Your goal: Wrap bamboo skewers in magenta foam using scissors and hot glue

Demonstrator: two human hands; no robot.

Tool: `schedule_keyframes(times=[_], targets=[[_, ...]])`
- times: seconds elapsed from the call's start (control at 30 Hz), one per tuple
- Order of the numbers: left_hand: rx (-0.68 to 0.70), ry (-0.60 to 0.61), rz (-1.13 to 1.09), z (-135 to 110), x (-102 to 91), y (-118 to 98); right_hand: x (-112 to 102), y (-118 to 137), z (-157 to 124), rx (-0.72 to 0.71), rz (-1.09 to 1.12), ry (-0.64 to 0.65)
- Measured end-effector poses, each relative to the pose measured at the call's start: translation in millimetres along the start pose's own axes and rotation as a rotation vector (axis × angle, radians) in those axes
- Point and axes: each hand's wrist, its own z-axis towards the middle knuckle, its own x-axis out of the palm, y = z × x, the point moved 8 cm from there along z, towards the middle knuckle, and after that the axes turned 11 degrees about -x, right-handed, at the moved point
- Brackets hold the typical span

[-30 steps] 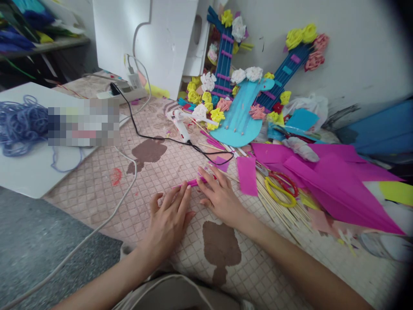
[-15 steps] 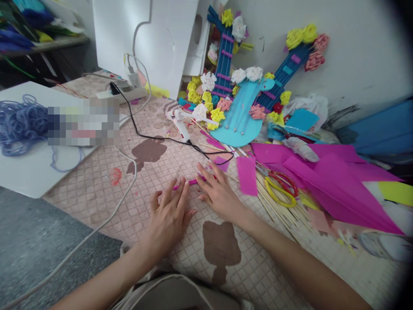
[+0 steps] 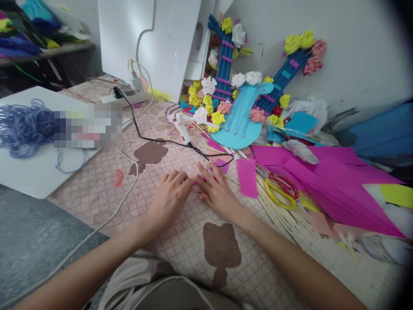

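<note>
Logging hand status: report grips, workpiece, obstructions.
Left grip curled at pink strip; right grip spread over it. Strip mostly covered by fingers. Black cord just beyond, seemingly not blocking.

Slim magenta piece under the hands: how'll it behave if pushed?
The magenta piece probably rolls, looking slim and rod-like. Likely light, given its thinness. Stiffness is hard to judge: left hand and right hand cover most of it.
</note>
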Motion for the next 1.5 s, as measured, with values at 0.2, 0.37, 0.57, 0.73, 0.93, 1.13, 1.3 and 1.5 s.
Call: schedule_keyframes(times=[0.2, 0.37, 0.57, 0.73, 0.93, 1.13, 1.3, 1.5], targets=[[0.045, 0.033, 0.031, 13.3, 9.5, -4.3, -0.1, 0.0, 0.4, 0.023, -0.003, 0.019], [0.054, 0.020, 0.022, 18.5, 9.2, -4.8, -0.3, 1.2, 0.6, 0.031, -0.025, 0.006], [0.071, 0.022, 0.024, 21.6, 11.3, -8.0, 0.8, -0.4, 0.2, 0.035, 0.008, -0.031], [0.065, 0.043, -0.011, 23.7, 6.2, -5.5, -34.8, -8.8, -14.5, 0.087, 0.265, -0.379], [-0.247, 0.359, -0.691, 24.8, 2.7, 28.1, -47.3, -32.5, -54.7, 0.411, 0.796, -0.726], [-0.460, 0.739, -1.319, 16.3, 32.3, 12.4, -25.6, -33.4, -72.9, 0.577, 1.154, -0.700], [-0.520, 0.910, -1.512, 17.9, 43.2, -22.5, -35.3, -34.0, -73.4, 0.574, 1.224, -0.744], [-0.464, 0.983, -1.497, 28.8, 48.3, -50.7, -42.2, -29.4, -58.5, 0.424, 1.372, -0.593]])
